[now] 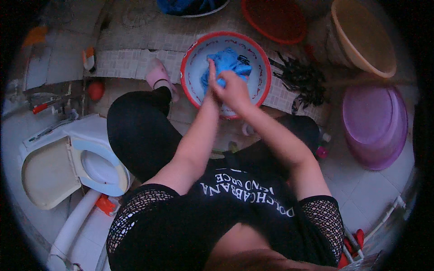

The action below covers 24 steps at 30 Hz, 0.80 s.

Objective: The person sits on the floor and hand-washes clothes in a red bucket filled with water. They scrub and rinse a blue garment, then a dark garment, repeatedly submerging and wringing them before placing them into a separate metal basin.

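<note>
A white enamel basin with a red rim (183,73) stands on the floor in front of me. Wet-looking blue cloth (228,61) lies bunched inside it, with a small dark patch on its right part. Over the cloth, my left hand (213,79) is turned edge-on with a finger extended; its palm side is hidden. My right hand (234,88) is curled against it, and a bit of blue cloth shows between its thumb and fingers. Both hands are close together over the basin's near half.
Black stringy material (301,76) lies right of the basin. A purple tub (373,125), a tan tub (364,37) and a red-brown basin (276,20) stand farther out. At left are a toilet (98,166) with its lid raised and a red ball-like object (96,90). Another basin (203,14) holds dark blue material.
</note>
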{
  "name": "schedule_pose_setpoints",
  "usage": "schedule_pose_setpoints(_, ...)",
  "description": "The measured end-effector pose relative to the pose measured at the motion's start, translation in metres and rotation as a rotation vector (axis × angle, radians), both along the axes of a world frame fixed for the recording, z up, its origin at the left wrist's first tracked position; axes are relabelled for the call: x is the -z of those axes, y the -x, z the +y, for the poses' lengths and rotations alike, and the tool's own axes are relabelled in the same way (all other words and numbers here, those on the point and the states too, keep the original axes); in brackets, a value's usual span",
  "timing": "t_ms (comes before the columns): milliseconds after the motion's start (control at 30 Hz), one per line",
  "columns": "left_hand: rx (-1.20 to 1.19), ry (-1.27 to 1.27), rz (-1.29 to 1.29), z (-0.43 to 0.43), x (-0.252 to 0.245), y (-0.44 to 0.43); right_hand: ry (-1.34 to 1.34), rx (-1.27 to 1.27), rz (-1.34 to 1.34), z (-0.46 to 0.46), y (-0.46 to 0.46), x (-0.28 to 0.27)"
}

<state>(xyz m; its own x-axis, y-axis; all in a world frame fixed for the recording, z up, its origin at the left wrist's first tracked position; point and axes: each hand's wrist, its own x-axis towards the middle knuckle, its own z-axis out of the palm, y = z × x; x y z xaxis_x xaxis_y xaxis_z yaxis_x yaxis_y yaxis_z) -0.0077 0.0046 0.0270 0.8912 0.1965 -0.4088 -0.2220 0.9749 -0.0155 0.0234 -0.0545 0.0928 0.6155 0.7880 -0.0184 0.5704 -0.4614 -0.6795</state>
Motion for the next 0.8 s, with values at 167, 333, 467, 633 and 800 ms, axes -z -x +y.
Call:
schedule_pose_setpoints(167,0.007,0.073,0.134,-0.016,0.061,-0.006,0.114,-0.186,-0.265,-0.001,-0.017,0.026)
schedule_pose_setpoints(333,-0.073,-0.502,0.593,-0.036,0.044,-0.034,0.044,0.474,-0.051,0.003,-0.077,0.033)
schedule_pose_setpoints(467,-0.173,-0.337,0.217,-0.018,0.087,-0.01,-0.132,0.239,0.046,0.008,0.0,0.008)
schedule_pose_setpoints(633,-0.15,-0.351,0.533,-0.027,0.031,-0.031,-0.034,0.441,-0.051,-0.009,-0.06,0.053)
schedule_pose_setpoints(800,0.008,-0.751,0.859,-0.008,0.021,-0.042,-0.308,0.402,0.634,-0.014,-0.071,0.085)
